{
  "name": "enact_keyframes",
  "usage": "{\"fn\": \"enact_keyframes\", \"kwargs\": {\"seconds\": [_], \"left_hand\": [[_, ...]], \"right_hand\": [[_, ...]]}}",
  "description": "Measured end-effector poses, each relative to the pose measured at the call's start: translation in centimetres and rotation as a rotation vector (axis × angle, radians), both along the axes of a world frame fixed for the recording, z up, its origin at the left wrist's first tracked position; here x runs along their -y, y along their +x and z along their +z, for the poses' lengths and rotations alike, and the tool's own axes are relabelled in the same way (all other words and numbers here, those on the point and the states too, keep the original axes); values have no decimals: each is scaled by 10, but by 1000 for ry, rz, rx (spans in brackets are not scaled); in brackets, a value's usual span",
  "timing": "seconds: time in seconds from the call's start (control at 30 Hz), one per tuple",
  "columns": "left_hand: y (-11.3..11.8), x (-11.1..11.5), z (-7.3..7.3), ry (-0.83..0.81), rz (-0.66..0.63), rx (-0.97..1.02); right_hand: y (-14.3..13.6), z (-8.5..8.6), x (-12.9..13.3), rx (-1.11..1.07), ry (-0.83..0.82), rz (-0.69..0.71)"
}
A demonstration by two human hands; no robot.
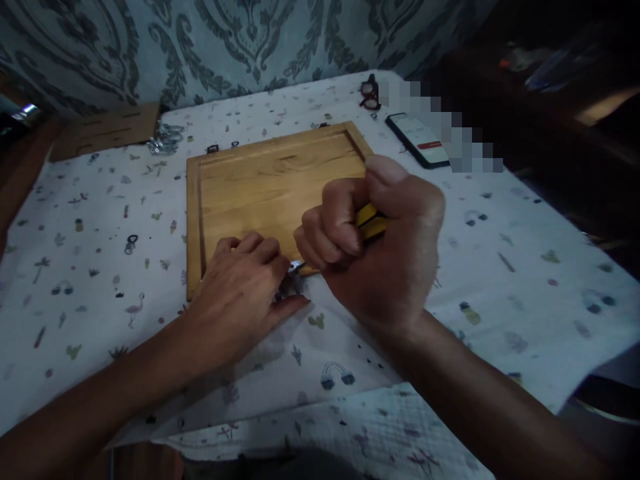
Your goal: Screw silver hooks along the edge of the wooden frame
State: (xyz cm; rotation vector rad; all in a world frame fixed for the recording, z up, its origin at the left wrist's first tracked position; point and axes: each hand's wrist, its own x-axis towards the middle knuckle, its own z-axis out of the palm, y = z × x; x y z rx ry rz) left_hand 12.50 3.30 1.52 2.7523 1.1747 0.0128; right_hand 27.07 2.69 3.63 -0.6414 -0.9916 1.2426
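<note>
A wooden board (pixel 260 193) with a raised rim lies on the table before me. My left hand (pixel 240 280) rests over its near edge, fingers bent on the wood and thumb held lower. Between that thumb and the fingers is a small dark, shiny piece, mostly covered, so its kind is unclear. My right hand (pixel 380 240) is closed around the yellow-and-black handles of pliers (pixel 371 227). Their metal tip (pixel 296 267) shows beside my left fingers at the board's near edge. Small dark metal fittings (pixel 213 149) are at the board's far edge.
The table has a printed white cloth (pixel 100 267). A piece of cardboard (pixel 105 130) and a pile of small metal parts (pixel 166 138) lie at the back left. Eyeglasses (pixel 370 93) and a phone (pixel 420 140) are at the back right. A patterned curtain (pixel 225 40) hangs behind.
</note>
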Motion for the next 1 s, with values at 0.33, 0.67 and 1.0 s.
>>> {"fn": "enact_keyframes", "kwargs": {"seconds": [0.33,0.67,1.0], "left_hand": [[0,1,2,49,-13,-3],[0,0,0,61,-27,29],[0,1,1,48,-26,8]], "right_hand": [[10,18,7,-123,-23,-204],[8,13,7,-76,-7,-131],[6,11,3,-90,-13,-79]]}}
